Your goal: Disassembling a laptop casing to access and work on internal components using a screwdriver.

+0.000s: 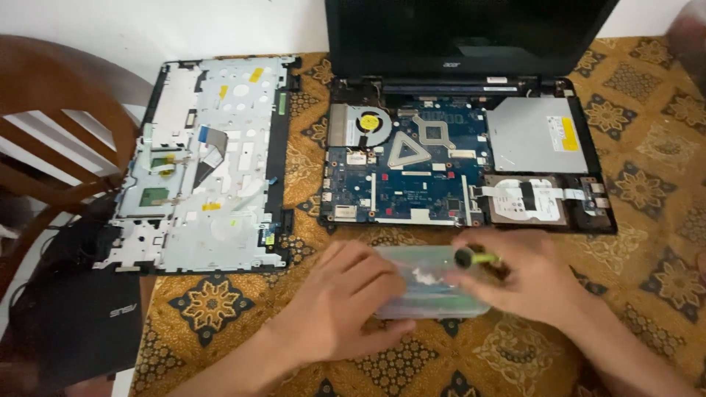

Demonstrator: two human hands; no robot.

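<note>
Left hand: the left hand (346, 298) lies in the lower middle of the frame, palm down, fingers loosely curled and spread against the left end of a small clear plastic box (430, 283); it steadies the box and grips nothing else.
Right hand: the right hand (533, 276) sits just right of centre, low in the frame, fingers closed around a screwdriver with a black and yellow-green handle (474, 258); the handle's end sticks out to the left over the box. The tip is hidden by the fingers.
Plastic box: it rests on the worktop (647, 242) between the two hands, lower middle of the frame, just below the open laptop; something white shows through the lid, too blurred to tell what.
Laptop: an opened black laptop base (471, 158) fills the upper middle and right, its blue circuit board (408, 180), round fan (369, 123), silver optical drive (533, 136) and hard drive (526, 200) laid bare; the dark screen (463, 33) stands up behind it at the top edge.
Removed cover: the laptop's palm-rest cover (213, 162) lies underside up in the upper left, well apart from the hands.
Worktop: covered with a brown and gold patterned cloth.
Left edge: a wooden chair (51, 125) back, and below it a second, closed black laptop (88, 323) in the lower left corner.
</note>
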